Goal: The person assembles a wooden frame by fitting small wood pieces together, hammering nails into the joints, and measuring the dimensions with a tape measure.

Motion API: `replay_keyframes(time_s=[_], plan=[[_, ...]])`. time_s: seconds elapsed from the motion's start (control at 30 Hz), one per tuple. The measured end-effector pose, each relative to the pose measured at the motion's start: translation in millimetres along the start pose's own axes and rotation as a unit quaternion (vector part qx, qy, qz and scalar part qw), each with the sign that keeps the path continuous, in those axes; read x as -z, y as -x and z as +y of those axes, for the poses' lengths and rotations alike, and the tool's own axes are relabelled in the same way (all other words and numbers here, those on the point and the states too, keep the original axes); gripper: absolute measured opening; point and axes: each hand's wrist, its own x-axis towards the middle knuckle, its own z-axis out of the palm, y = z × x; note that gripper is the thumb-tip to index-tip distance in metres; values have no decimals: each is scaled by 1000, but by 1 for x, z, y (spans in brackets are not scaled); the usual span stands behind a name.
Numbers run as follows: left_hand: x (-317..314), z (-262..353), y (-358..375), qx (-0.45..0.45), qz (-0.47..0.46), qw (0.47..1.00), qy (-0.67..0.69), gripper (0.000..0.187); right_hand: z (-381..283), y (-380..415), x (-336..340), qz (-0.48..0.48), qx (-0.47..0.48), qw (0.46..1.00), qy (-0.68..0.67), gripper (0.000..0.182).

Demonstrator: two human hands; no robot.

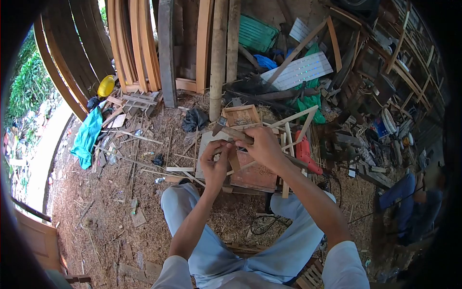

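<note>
My right hand [262, 144] is wrapped round the wooden handle of a hammer [236, 133], whose metal head points up and to the left. Close beside it, my left hand [215, 159] is closed in a pinch; I cannot tell what its fingertips hold. A flat brown wooden piece [234, 160] shows just under those fingertips. Both hands are above a low work surface [252, 179] between my knees. Pale wooden strips joined into a frame [293, 120] lie across its right side. A red power tool [303, 150] rests beside the strips.
A wooden box [241, 115] and a black plastic bag [194, 119] lie beyond the work surface. Wood shavings and scraps cover the floor [110, 207]. Boards [144, 45] and a post [218, 62] stand behind. At the right edge is another person [409, 207] in blue.
</note>
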Motion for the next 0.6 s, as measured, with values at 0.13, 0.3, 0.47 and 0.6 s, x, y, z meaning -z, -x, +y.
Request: replay_keyframes(time_s=[0.13, 0.3, 0.47, 0.6], plan=[[1, 2, 3, -18, -4, 1000, -16, 8, -4, 3, 3, 0, 9, 1000, -2, 22], [1, 1, 4, 27, -8, 999, 18, 9, -11, 3, 8, -24, -32, 999, 6, 18], [1, 4, 2, 5, -14, 1000, 2, 9, -8, 2, 7, -30, -31, 999, -13, 17], [3, 2, 2, 24, -15, 999, 16, 9, -5, 1, 2, -17, -40, 999, -8, 21]])
